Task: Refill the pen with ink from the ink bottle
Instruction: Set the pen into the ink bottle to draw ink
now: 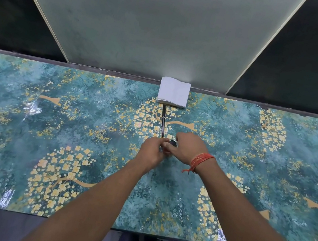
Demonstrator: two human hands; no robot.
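Both hands are meeting over the ink bottle on the table — the left hand is wrapping its side, the right hand is pinching its dark cap. The pen is lying at 12 o'clock from them, touching white folded paper.

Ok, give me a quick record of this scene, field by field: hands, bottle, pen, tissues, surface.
left hand: closed around the ink bottle, steadying it
right hand: on the bottle's dark cap
ink bottle: mostly hidden between the hands
pen: lying untouched beyond the hands
tissues: white stack at the far edge
table: teal floral covering
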